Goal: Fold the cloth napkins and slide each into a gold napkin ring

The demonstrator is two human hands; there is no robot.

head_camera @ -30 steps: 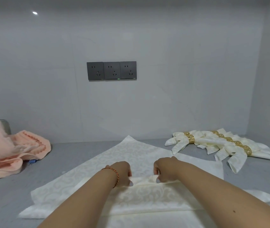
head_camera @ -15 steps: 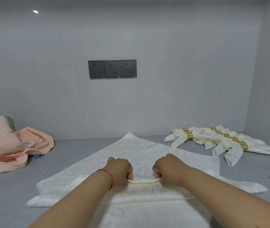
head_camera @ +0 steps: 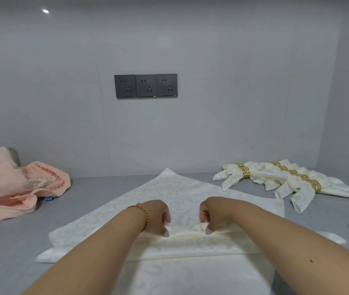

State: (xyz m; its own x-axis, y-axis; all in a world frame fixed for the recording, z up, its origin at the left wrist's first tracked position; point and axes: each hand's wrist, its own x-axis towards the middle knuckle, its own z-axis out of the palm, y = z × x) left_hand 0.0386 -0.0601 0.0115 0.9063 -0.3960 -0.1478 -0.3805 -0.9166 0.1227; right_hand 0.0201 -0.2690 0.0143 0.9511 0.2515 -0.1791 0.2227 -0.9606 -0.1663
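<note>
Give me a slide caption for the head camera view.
Both hands, left hand and right hand, pinch a pleat in the cream napkin; ringed napkins wait beyond.

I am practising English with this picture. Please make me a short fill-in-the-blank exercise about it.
1. Both hands, left hand and right hand, pinch a fold of the ____ napkin.
2. The finished napkins lie on the person's ____ side.
3. The wall sockets number ____.
4. The pink towel lies on the ____ side.

Answers: white; right; three; left

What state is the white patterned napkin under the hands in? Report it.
Partly folded: both hands pinch a pleat across the white patterned napkin; its far corner lies spread flat.
</note>
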